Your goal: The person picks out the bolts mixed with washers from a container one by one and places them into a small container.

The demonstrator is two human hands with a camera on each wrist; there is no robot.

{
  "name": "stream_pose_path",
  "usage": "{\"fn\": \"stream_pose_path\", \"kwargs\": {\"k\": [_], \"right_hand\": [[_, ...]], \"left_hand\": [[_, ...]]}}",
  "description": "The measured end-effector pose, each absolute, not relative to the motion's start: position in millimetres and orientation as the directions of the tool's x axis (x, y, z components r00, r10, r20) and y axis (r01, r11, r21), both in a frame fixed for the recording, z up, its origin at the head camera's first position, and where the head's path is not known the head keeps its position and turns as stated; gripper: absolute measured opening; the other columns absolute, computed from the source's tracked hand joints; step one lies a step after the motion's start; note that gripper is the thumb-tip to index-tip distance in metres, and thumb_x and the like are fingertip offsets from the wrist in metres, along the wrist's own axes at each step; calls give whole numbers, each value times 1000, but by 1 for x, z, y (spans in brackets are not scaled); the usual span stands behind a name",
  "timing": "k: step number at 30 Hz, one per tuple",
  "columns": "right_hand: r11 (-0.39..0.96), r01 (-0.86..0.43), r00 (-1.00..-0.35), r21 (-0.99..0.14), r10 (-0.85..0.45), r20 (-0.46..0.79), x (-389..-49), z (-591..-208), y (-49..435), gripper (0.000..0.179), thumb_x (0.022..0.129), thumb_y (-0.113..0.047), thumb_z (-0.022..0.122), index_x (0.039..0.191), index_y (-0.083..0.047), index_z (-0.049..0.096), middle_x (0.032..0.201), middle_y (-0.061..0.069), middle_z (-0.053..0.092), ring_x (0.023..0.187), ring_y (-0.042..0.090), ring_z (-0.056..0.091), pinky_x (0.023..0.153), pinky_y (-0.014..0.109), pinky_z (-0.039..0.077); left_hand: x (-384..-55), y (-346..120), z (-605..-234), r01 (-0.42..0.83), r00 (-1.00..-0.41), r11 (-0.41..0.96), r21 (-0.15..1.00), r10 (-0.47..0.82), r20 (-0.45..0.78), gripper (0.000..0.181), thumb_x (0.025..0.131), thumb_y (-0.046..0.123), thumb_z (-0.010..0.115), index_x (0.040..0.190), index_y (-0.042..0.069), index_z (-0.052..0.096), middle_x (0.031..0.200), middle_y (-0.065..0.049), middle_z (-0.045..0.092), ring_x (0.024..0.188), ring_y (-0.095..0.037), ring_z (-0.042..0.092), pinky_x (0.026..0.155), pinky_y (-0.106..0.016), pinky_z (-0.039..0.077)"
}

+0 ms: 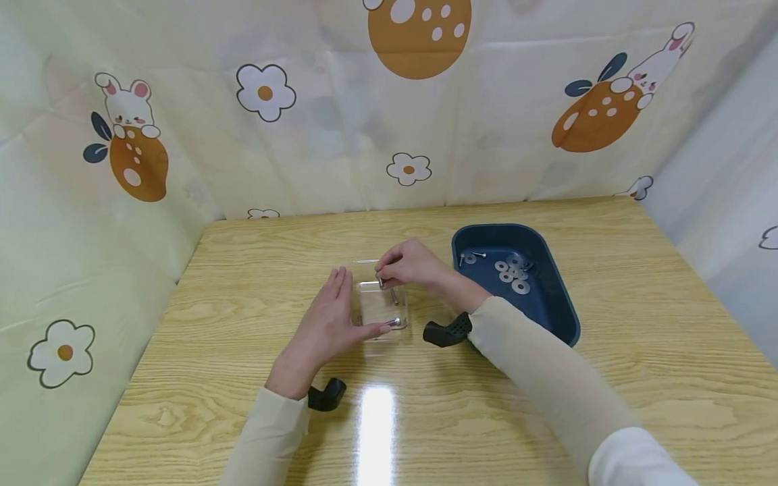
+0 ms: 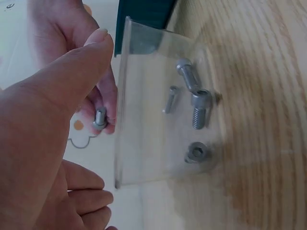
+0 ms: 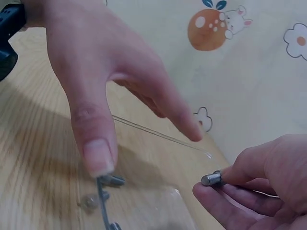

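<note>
A small clear plastic box (image 1: 365,307) stands on the wooden table. Inside lie several metal socket-head bolts (image 2: 199,109), one with its hex socket facing the camera in the left wrist view. My left hand (image 1: 328,317) spreads around the box, fingers stretched along its left side and thumb resting on the near rim. Over the far part of the box, my right hand (image 1: 415,263) pinches one bolt (image 3: 211,179) between thumb and fingertips, its threaded end sticking out.
To the right stands a dark blue bin (image 1: 556,307) holding several flat washers (image 1: 520,287) and a few bolts (image 1: 479,254). A patterned curtain (image 1: 328,162) hangs behind the wooden table (image 1: 255,270). Black wrist-camera mounts (image 1: 448,332) jut out by both wrists.
</note>
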State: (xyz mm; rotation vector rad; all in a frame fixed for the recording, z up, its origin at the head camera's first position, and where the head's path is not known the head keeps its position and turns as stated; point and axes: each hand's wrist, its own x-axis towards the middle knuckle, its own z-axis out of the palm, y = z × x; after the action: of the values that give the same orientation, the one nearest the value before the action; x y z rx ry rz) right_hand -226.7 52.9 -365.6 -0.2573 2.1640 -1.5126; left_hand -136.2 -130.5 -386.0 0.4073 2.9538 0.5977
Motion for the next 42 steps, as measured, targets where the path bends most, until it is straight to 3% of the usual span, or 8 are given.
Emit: {"fn": "stream_pose_path", "kwargs": {"k": [10,16,21,34,42], "right_hand": [[388,121,-847,-914,-439,-299,-222,-371,31,25,92,-1,62,113,13,66,102,18,71,76,15,72,80,32,61],[404,133,-844,-905,-433,-317,-221,-377,22,24,93,-1,62,113,10,68,106,17,70,73,12,69,87,41,60],[400,152,-843,-904,-425,-329,-221,-381,16,24,92,0,61,112,12,68,105,17,70,72,12,67,87,40,60],[423,151,-854,-894,-399,-333,-221,-395,7,21,89,4,62,107,12,69,91,15,71,66,10,65,69,25,60],[414,190,-847,-890,-390,-362,-220,-394,5,22,92,4,58,110,13,68,94,19,71,71,15,68,82,36,61]], "left_hand": [[-135,-137,-393,215,-962,885,414,264,-66,118,81,66,69,156,-5,12,164,-24,14,154,-34,10,124,-48,19],[-136,-137,-396,210,-962,885,415,263,-74,117,82,66,68,157,-4,11,164,-24,13,155,-33,9,125,-48,18],[-136,-138,-396,204,-963,883,422,258,-73,118,82,67,68,157,-4,11,165,-23,13,155,-33,9,125,-48,18],[-134,-139,-398,220,-962,883,413,266,-55,116,82,65,69,156,-6,15,163,-25,15,154,-35,11,124,-48,19],[-134,-140,-399,216,-963,884,415,264,-61,116,82,65,68,156,-6,15,164,-25,15,154,-35,10,124,-48,19]]}}
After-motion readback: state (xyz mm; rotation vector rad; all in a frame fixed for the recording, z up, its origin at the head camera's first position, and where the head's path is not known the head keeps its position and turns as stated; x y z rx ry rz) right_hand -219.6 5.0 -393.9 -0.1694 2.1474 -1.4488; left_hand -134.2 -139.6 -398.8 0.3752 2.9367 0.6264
